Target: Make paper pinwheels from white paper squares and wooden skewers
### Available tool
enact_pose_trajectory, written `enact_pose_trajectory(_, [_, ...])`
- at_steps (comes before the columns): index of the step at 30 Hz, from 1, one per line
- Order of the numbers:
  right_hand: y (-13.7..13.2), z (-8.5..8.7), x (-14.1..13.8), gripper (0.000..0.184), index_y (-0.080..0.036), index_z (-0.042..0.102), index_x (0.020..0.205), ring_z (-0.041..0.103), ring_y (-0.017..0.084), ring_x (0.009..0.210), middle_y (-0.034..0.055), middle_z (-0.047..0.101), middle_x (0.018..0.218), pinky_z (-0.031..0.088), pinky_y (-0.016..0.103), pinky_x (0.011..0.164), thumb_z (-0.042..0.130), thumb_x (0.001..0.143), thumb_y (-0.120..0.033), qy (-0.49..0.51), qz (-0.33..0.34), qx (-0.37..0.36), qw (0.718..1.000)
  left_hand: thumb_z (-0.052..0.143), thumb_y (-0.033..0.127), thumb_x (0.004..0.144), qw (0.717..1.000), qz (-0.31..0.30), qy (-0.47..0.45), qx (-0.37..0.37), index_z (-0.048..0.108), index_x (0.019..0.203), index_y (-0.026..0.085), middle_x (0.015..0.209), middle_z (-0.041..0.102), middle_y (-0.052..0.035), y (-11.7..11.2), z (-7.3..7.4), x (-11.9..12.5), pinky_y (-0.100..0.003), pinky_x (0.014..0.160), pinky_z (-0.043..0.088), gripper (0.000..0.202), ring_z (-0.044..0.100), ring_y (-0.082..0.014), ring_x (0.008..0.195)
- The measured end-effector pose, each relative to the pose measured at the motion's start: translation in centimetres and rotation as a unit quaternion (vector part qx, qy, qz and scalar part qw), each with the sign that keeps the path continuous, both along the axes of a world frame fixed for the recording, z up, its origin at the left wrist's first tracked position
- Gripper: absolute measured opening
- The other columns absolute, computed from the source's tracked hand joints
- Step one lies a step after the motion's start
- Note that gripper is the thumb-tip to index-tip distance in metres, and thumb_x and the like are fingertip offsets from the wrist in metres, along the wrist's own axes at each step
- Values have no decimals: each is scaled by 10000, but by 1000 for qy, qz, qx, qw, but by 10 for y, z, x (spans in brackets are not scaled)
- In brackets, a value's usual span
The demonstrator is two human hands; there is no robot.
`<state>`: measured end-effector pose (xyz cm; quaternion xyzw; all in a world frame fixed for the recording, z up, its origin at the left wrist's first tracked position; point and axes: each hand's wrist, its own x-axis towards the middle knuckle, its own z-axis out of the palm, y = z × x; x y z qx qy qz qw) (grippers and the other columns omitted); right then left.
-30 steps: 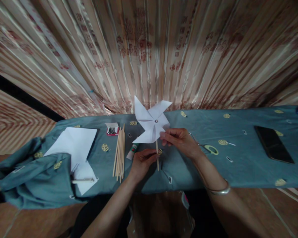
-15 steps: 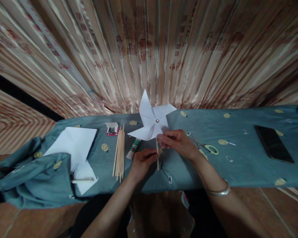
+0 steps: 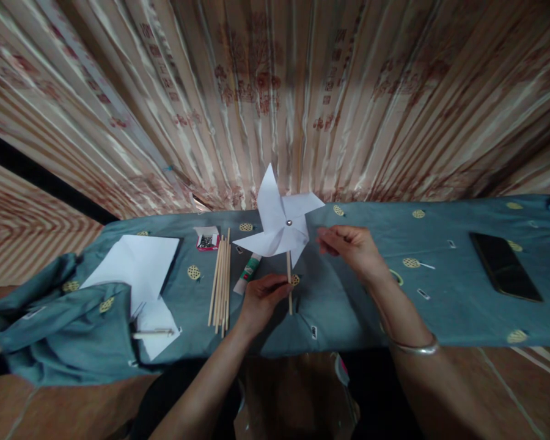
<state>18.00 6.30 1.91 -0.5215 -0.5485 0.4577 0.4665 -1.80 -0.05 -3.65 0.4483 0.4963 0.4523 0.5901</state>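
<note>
- 1 white paper pinwheel (image 3: 275, 229) with a silver pin head (image 3: 289, 222) at its hub: held up over the patterned tablecloth (image 3: 348, 324), in the middle of the view, mounted at the top of a thin wooden stick (image 3: 290, 302).
- Left hand (image 3: 262, 300): thumb and fingers pinch the stick below the blades.
- Right hand (image 3: 348, 244): fingers curled, just beside the pinwheel and apart from it; fingertips are blurred, so whether they press together cannot be told.
- Small red-and-white box (image 3: 204, 247): lid raised, small metallic pieces (image 3: 206, 241) inside.
- Loose wooden sticks (image 3: 220, 287): bundled side by side, right of the box.
- Glue stick (image 3: 247, 274): lying between the bundle and the left hand.
- White paper (image 3: 149, 260): at far left, partly covered by folded cloth; pen (image 3: 153, 333) near its lower end.
- Black smartphone (image 3: 505, 266): flat, far right.
</note>
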Motion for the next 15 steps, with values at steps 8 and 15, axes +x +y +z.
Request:
enact_pose_trajectory(8, [9,-16,5,442,-197,736,777,592,156,666,43,718,763,457,288,623,771,629,-612,24,-22,-15,999,801,366,639,1000,2,-4,-12,798,804,194,795,755,-50,0,-3,3,-313,711,524,239,660,-208,757])
enact_pose_trajectory(15, [5,-12,-5,442,-194,723,710,519,124,573,-5,627,604,415,272,556,806,572,-606,59,2,-36,998,810,335,639,1000,5,-8,-7,794,796,183,793,755,-52,0,-3,3,-306,716,527,220,661,-194,748])
